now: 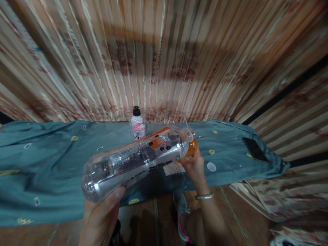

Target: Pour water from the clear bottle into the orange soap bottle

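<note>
Clear bottle (133, 160), slanted, held in two hands over a cloth-covered table (58, 153)
Table, teal cloth, yellow motifs; clear bottle, printed label, raised over the middle of the near edge, base clasped by the left hand's (102, 208) fingers, neck at the amber container; white bottle (138, 127), black cap, upright by the far edge; amber container (192, 147) (partly hidden by that neck), grasped by the right hand's (195, 165) fingers; black phone (255, 149), flat, towards the right end; white disc (211, 166), near edge, beside the right hand
</note>
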The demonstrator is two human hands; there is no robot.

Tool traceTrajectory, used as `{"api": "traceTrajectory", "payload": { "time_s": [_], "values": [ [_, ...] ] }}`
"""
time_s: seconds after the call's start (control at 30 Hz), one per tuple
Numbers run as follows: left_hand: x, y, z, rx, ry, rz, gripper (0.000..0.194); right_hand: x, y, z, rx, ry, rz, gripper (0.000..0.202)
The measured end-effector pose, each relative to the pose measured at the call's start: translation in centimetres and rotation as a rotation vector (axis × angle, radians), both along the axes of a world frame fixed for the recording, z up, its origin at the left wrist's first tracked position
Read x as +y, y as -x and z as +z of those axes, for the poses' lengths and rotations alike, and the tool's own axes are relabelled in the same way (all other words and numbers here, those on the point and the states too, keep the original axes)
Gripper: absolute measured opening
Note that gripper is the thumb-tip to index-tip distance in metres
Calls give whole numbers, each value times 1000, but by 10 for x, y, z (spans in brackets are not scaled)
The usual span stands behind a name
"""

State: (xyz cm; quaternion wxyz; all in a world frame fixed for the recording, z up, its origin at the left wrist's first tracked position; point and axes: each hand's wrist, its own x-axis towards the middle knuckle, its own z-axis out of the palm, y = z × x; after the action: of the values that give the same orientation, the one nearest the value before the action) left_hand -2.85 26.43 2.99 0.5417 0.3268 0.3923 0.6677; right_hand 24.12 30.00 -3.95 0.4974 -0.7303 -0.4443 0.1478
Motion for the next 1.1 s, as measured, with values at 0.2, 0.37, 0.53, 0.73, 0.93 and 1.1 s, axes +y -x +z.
{"api": "traceTrajectory", "payload": {
  "time_s": [0.2,0.37,0.53,0.73,0.93,1.1],
  "values": [
    [-2,-2,3,3,22,6,64,0,2,1,33,-21,3,78],
    [1,-2,0,-12,-12,-9,65,0,2,2,27,-4,-16,78],
    [2,-1,-5,-16,-39,-5,64,0,5,4,44,-22,-27,84],
    [2,-1,-4,-21,-18,-8,61,0,6,3,45,-34,-31,78],
    [4,-1,-5,-22,-45,-13,61,1,6,1,55,-58,-34,71],
    [1,0,-7,-21,-2,-2,65,1,7,1,38,-63,-33,72]
  ]
}}
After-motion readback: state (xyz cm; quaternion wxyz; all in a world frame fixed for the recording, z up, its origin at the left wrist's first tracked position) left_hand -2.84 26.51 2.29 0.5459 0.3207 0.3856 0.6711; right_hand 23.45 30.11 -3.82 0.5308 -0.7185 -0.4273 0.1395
